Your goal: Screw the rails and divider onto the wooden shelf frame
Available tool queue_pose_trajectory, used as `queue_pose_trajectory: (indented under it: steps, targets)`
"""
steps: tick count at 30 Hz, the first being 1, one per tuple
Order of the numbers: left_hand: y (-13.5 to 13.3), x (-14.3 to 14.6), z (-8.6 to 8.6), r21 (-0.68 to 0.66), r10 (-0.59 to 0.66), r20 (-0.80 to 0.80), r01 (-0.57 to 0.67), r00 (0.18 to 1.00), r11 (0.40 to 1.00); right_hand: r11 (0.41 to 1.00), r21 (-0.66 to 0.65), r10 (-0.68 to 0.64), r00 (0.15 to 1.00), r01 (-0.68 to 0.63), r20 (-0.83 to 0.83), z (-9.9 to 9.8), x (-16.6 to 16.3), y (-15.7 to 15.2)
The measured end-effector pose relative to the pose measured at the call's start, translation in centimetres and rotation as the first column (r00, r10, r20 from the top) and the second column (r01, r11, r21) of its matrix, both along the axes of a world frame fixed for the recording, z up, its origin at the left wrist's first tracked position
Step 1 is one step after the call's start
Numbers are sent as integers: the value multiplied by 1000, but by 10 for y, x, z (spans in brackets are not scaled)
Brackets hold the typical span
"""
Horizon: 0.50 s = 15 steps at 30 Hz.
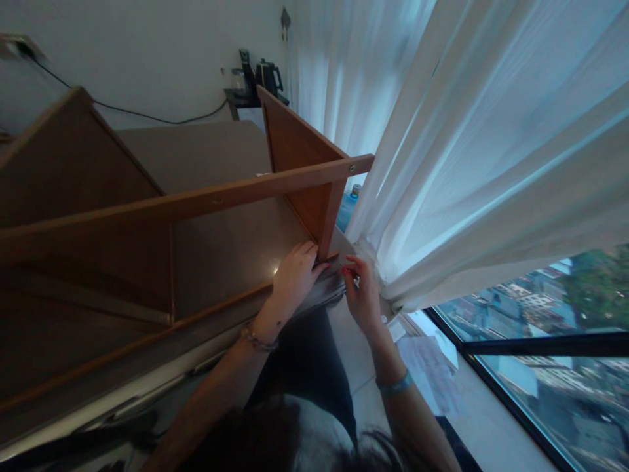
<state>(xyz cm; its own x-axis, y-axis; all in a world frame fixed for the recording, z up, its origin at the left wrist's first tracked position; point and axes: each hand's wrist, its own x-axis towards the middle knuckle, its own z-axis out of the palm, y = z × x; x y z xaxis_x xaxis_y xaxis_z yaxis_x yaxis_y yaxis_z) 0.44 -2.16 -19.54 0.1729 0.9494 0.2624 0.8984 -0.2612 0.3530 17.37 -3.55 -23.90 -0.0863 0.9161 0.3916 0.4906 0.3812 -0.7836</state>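
Pale curtains (417, 151) hang beside the surface (206, 144), where a wooden frame (275, 182) rests with one corner by the edge nearest the person. Their left hand (295, 275) curls at that corner; the right hand's (362, 288) thumb and finger bend close beside it, pinching what, I can't tell. Uneven pressure could shift the frame; loose fingertips could drop something small onto the floor (356, 354).

kettle (268, 77) behind the frame (275, 183) — curtain (417, 183) (and window (545, 345)) at right
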Motion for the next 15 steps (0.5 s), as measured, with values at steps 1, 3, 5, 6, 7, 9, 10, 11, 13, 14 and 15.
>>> queue_pose_trajectory:
  steps: [1, 3, 5, 6, 7, 9, 10, 11, 13, 14, 15]
  targets:
    - [0, 0, 0, 1, 3, -3, -3, 1000, 1000, 1000, -4, -22, 1000, 22, -6, -2, -2, -3]
    - [0, -1, -1, 4, 7, -9, -7, 1000, 1000, 998, -24, -64, 998, 64, -15, -5, -4, -8]
    - [1, -1, -1, 5, 6, -12, -6, 1000, 1000, 992, -51, -121, 993, 120, -17, -6, -5, -10]
    - [1, -1, -1, 7, 11, -11, -11, 1000, 1000, 986, -62, -154, 988, 153, -10, -7, -6, -11]
    - [0, -1, 0, 6, 11, -10, -11, 1000, 1000, 979, -70, -190, 982, 189, 3, -7, -6, -12]
    - [0, -1, 0, 5, 10, -9, -10, 1000, 1000, 964, -79, -253, 967, 255, 40, -6, -8, -13]
    - [-1, -1, 1, 6, 6, -9, -6, 1000, 1000, 957, -78, -274, 960, 278, 59, -6, -9, -13]
    - [-1, -1, 1, 10, 4, -8, -4, 1000, 1000, 953, -75, -288, 955, 294, 75, -5, -10, -13]
    - [-1, 0, 1, 20, 2, -12, -2, 1000, 1000, 951, -61, -298, 950, 304, 98, -2, -13, -13]
    - [-1, 0, 0, 25, 3, -12, -3, 1000, 1000, 952, -50, -296, 949, 303, 108, -1, -15, -12]
    - [-1, 0, 0, 29, 2, -12, -2, 1000, 1000, 953, -36, -294, 949, 300, 117, 0, -17, -12]
